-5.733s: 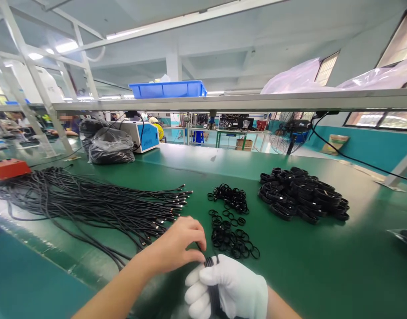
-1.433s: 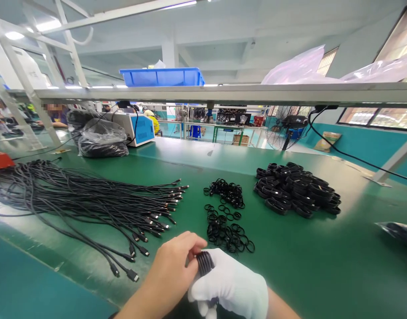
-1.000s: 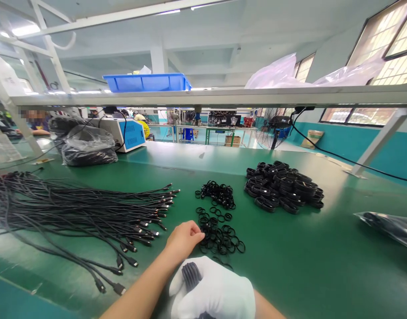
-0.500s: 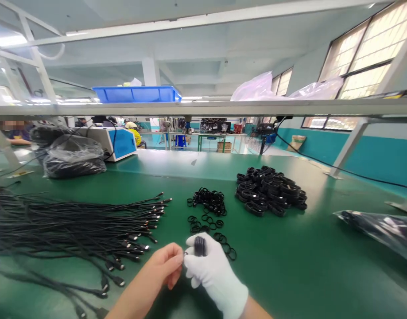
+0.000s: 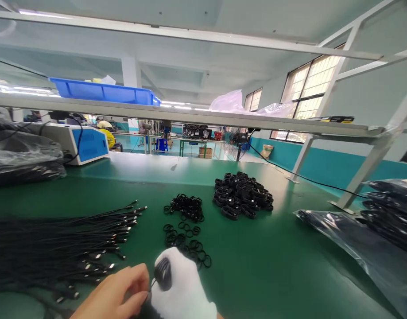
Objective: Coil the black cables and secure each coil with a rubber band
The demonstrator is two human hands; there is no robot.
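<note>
My right hand (image 5: 186,290), in a white glove, is closed around a small coiled black cable (image 5: 163,274) near the bottom middle. My left hand (image 5: 118,292) is bare and close beside it on the left, fingers curled into a pinch. A thin dark strand shows between its fingertips and the coil; what the pinch holds is too small to make out. Just beyond my hands lie loose black rings (image 5: 186,229), with a denser heap of black rings (image 5: 186,206) behind them. Straight black cables (image 5: 73,239) with metal-tipped plugs spread at left.
Coiled cables (image 5: 241,195) are heaped at right centre of the green table (image 5: 256,261). Plastic bags with black contents (image 5: 349,239) lie at far right. A blue-white machine (image 5: 87,144) and a bagged bundle (image 5: 27,159) stand back left. A shelf (image 5: 196,116) with a blue tray (image 5: 103,93) crosses above.
The view has turned to the right, so the table's things shift left and more bags show at right. My hands sit lower in view, still together, with the coil in my right hand.
</note>
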